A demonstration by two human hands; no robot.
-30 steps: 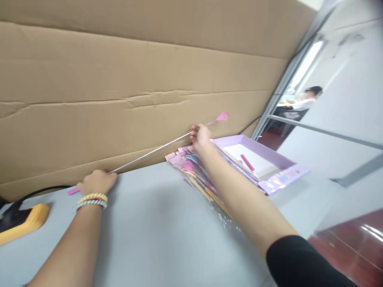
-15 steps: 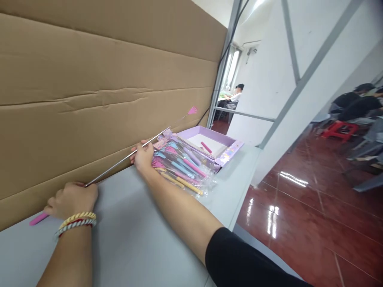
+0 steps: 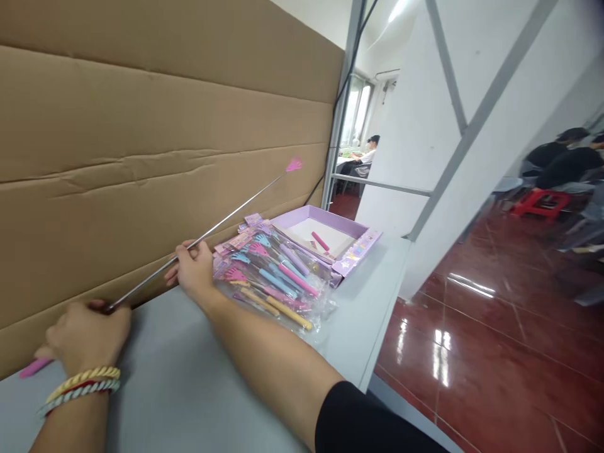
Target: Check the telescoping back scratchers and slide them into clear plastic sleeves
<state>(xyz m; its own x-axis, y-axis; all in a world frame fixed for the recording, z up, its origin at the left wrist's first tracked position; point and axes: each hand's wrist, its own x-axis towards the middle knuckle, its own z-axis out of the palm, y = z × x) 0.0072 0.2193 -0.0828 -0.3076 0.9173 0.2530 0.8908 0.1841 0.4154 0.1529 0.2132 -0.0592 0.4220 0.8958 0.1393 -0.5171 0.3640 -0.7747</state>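
A telescopic back scratcher (image 3: 236,211) slants up along the cardboard, its pink hand-shaped head at the far end. Wrapped round its pink handle is my left hand (image 3: 87,333), closed, with braided bracelets at the wrist; the handle's end shows beyond the fingers. My right hand (image 3: 194,269) pinches the metal rod partway up. Just right of that hand lie several bagged back scratchers (image 3: 283,270) in clear plastic, with pink, blue, purple and yellow handles. Behind them an open purple box (image 3: 363,251) holds a loose pink handle-like piece (image 3: 320,241).
A tall cardboard sheet (image 3: 165,126) walls off the back of the grey table (image 3: 189,377). Metal frame bars (image 3: 491,94) rise at the table's right end. Farther off are a red stool (image 3: 542,204) and seated people.
My right hand has slid down the rod towards my left hand, leaving more rod bare below the pink head. Both hands appear lower and farther left as the view shifts.
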